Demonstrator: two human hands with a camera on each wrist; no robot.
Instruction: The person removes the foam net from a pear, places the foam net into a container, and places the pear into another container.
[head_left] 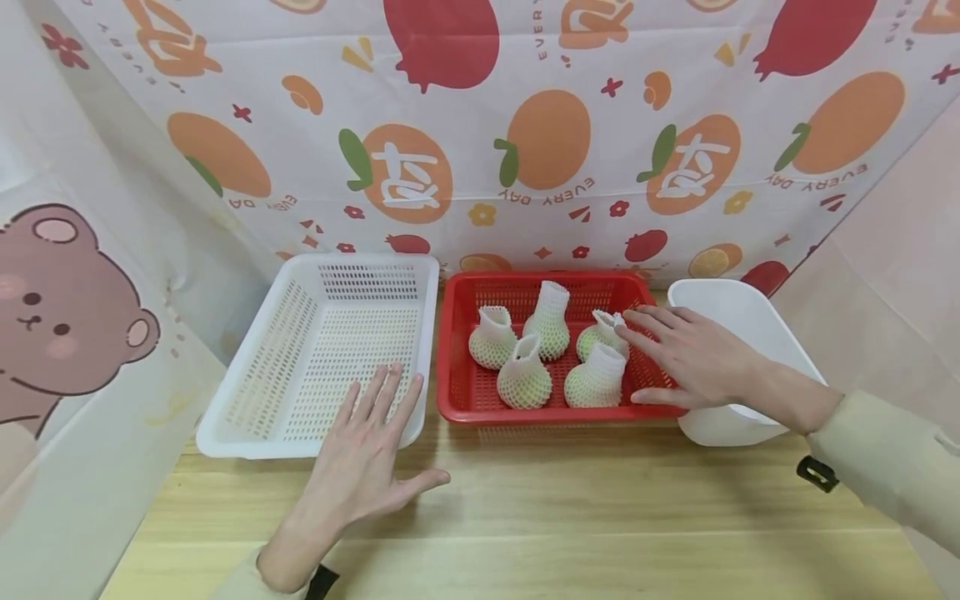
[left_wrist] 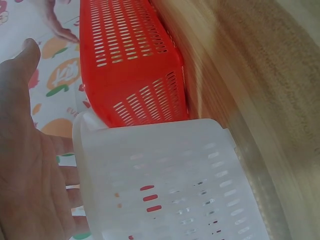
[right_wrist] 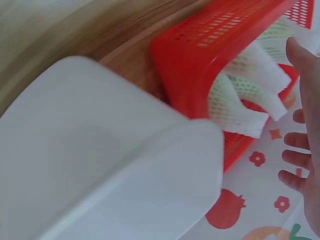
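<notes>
My left hand [head_left: 365, 457], fingers straight and spread, is over the near rim of the white basket [head_left: 352, 333] and holds nothing. In the left wrist view its fingers lie beyond the basket's rim. My right hand [head_left: 693, 354] reaches over the right end of the red basket [head_left: 480, 412], its fingers extended. Several round, pale green fruits in white foam nets stand in the red basket, such as the netted fruit [head_left: 524, 383] at the front. The right fingertips are close to the back right netted fruit [head_left: 597, 333]; whether they touch it I cannot tell.
A white bin [head_left: 738, 321] stands right of the red basket, under my right forearm. All the containers are on a wooden table [head_left: 570, 517]. Behind them hangs a fruit-print cloth [head_left: 480, 167]; a bear-print cloth [head_left: 67, 317] hangs on the left.
</notes>
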